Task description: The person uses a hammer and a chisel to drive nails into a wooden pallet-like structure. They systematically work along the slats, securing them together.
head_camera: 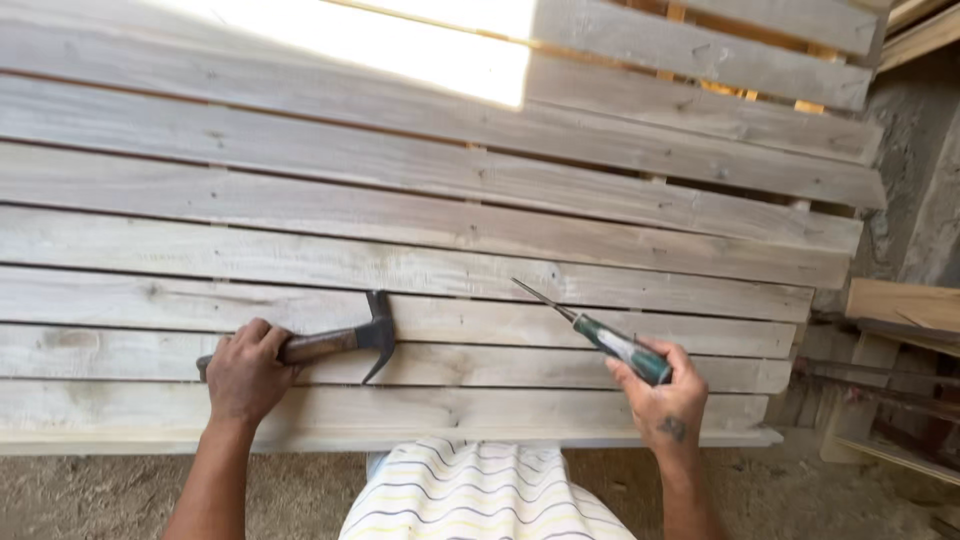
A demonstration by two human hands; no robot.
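Gripping hammer (pixel 345 343) in left hand (pixel 245 372), screwdriver (pixel 600 332) in right hand (pixel 663 396)

A rough grey wall (pixel 925 190), plastered or bare concrete, closes the right side of the space, its surface uneven and stained. Below, the floor (pixel 90 495) is packed earth or dusty concrete, sandy brown and littered with small crumbs of debris. At the right edge stands a stack of pale timber pieces (pixel 900 300), with darker boards and thin rods underneath (their exact kind is hard to tell in the shade). A hard patch of sunlight (pixel 400 40) falls from above at the top of the view, bleaching whatever it strikes nearly white, while the right corner sits in dim shadow.
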